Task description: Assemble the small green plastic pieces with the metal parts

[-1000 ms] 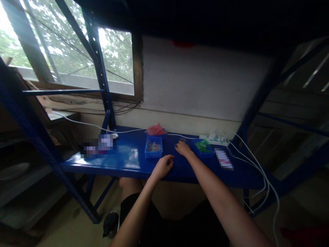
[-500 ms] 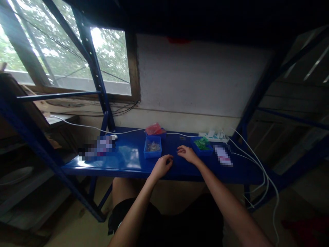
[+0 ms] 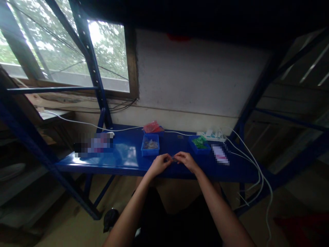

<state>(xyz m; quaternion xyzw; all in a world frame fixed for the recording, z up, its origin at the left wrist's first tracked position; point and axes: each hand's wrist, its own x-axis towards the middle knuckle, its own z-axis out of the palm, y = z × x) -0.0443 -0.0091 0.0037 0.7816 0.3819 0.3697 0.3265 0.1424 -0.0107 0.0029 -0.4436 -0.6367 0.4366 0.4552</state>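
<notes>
Fingertips nearly meeting here, left hand [image 3: 159, 165] and right hand [image 3: 187, 161] both pinching a small greyish item [image 3: 174, 159], too tiny to identify, over the glossy blue table [image 3: 123, 156], near the rectangular blue plastic tray [image 3: 150, 153] of pale bits [image 3: 150, 144].

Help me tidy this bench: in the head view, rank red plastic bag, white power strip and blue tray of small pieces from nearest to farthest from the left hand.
From the left hand:
1. Blue tray of small pieces, just beyond it.
2. Red plastic bag, behind that tray.
3. White power strip, at the back right.
</notes>
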